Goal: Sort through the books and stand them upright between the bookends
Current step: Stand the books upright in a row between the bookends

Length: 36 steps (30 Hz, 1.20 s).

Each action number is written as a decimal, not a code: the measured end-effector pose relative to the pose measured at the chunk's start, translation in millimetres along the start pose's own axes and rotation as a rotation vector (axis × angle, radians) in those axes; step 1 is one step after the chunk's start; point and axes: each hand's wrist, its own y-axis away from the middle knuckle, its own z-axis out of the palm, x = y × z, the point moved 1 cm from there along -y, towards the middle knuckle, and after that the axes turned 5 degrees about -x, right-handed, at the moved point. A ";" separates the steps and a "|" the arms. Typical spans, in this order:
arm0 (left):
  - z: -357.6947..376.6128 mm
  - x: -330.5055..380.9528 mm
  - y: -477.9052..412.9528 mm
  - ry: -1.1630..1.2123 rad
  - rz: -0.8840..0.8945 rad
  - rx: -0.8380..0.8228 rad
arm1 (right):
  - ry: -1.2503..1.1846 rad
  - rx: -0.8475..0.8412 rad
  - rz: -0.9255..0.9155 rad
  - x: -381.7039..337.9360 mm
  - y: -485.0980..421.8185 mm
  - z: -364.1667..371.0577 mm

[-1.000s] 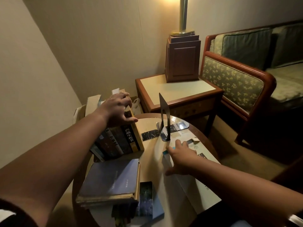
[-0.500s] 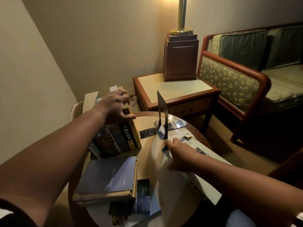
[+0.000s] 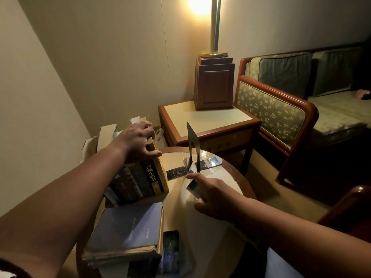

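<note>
**Head view: we steady the row and bring a thin book toward the bookend**

Head camera shows our left hand [image 3: 138, 142] on top of the row of standing books [image 3: 140, 179], fingers curled over the upper edges and the thumb pressed on the yellow book [image 3: 158, 175] at the right end. The row leans to the left and stands at the left edge of the round table [image 3: 200, 227].

Compared with a second ago, our right hand [image 3: 212, 197] has moved forward from a flat position on the table. Now it is closed on a thin book [image 3: 193, 186] with a blue corner, lifted a little, and the index finger points to the foot of the black bookend [image 3: 192, 145]. The bookend stands upright near the middle of the table, well apart from the row, so a wide gap is between them. We judge that the thin book goes into this gap next, or the bookend must come nearer to the row; without support the leaning books may fall.

A stack of flat books [image 3: 128, 233] with a blue-grey cover on top lies near us, not yet sorted.

About writing: the yellow book carries black Chinese characters on its spine, which look like 西藏生死书, though we are not fully sure. A dark spine beside it has pale letters, too blurred to read.
</note>
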 end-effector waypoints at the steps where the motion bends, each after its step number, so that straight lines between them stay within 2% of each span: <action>1: -0.2 0.3 0.3 0.000 -0.002 -0.001 | -0.010 0.041 -0.046 -1.5 -2.6 -2.7; 10: -1.3 -0.4 -1.5 0.001 -0.014 -0.030 | -0.141 0.422 -0.253 -11.3 -39.3 -37.5; 17: 0.6 -1.6 -4.1 -0.003 -0.005 -0.032 | -0.218 0.725 -0.288 -4.8 -54.1 -43.0; 19: 0.9 -2.5 -4.5 -0.002 0.002 -0.027 | -0.212 0.760 -0.324 -1.7 -50.1 -29.5; 25: -1.3 -0.9 -0.4 0.023 -0.006 -0.032 | -0.212 0.760 -0.286 12.1 -31.8 -2.4; 32: 0.9 -2.1 -4.1 0.031 0.006 -0.032 | -0.060 0.411 -0.171 5.4 -20.3 -28.9; 36: -0.9 -1.0 -4.3 0.036 0.000 -0.037 | 0.001 0.353 -0.173 1.6 -22.8 -32.3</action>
